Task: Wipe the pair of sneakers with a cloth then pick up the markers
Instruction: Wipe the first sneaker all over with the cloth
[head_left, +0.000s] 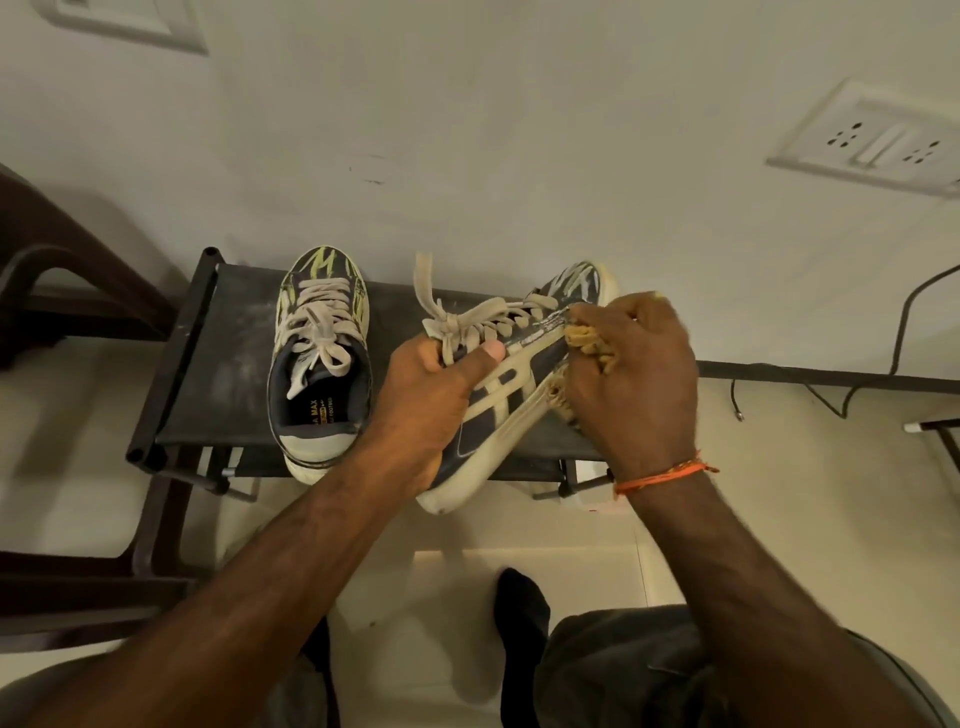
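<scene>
Fabric, dark and dusted with pale powder, stretched flat across the tubular black frame of a low shoe rack at mid-frame, against a cream wall. On it, centre-left, sat one sneaker upright, navy with yellowish streaks, thick off-white laces and a scuffed pale sole. Its mate, the tilted sneaker, was at frame centre, rolled onto its side and partly off the rack's front edge. The left hand gripped it at the collar, thumb pressed over the laces. The right hand was curled round a bunched, ribbed mustard cloth, pressing it against the shoe's flank. An orange thread bracelet circled that wrist.
</scene>
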